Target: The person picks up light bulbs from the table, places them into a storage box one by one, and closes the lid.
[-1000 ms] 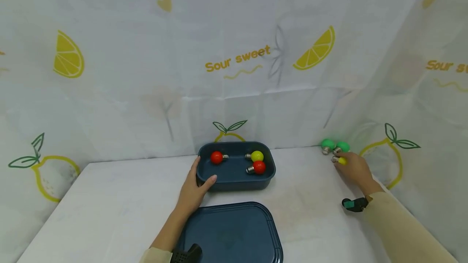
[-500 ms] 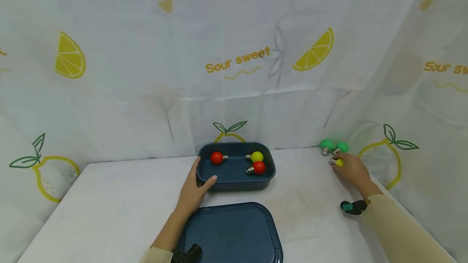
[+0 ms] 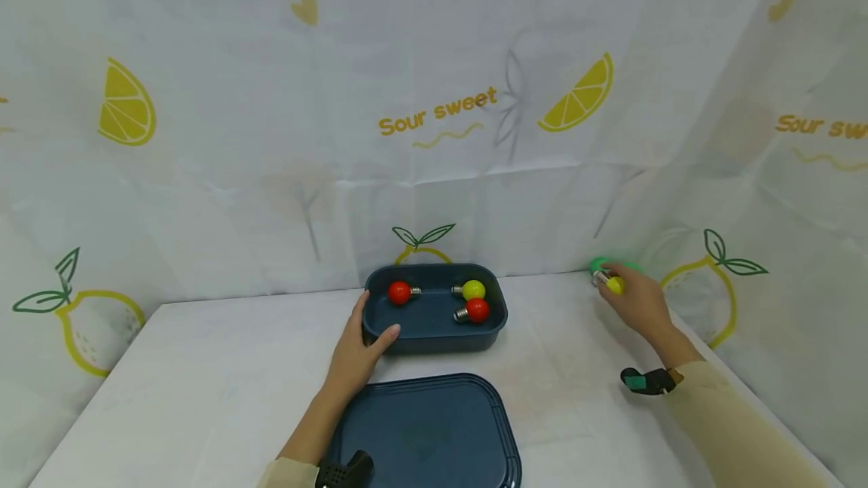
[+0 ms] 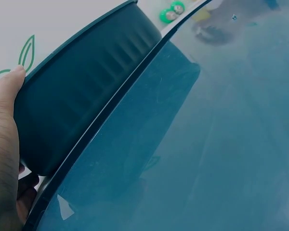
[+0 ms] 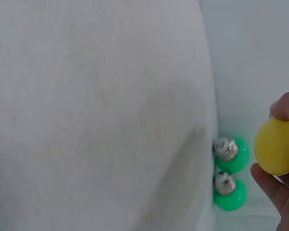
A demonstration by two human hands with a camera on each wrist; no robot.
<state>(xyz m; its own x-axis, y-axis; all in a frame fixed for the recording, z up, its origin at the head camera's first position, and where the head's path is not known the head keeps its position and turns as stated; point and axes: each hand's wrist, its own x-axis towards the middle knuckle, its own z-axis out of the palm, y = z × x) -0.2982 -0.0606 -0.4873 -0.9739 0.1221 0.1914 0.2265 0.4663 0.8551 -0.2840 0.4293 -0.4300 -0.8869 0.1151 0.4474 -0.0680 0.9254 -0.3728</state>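
My right hand (image 3: 640, 306) pinches a yellow light bulb (image 3: 615, 285) by its round globe, its metal screw base pointing left. In the right wrist view the same yellow bulb (image 5: 273, 147) sits between thumb and fingers. Two green light bulbs (image 5: 237, 158) lie side by side below it; in the head view the hand partly hides them. My left hand (image 3: 354, 356) holds the front left corner of a dark blue box (image 3: 434, 344), thumb at the front and fingers along the left wall. Inside the box are two red bulbs (image 3: 398, 293) and one yellow-green bulb (image 3: 473, 290).
A dark blue rectangular lid or tray (image 3: 427, 435) lies in front of the box, partly under my left forearm. Lemon-printed white cloth (image 3: 434, 194) hangs behind the white table (image 3: 224, 367) and along its right side.
My right hand has lifted the yellow bulb and moved it up and slightly left, over the green bulbs. The left hand stays on the box.
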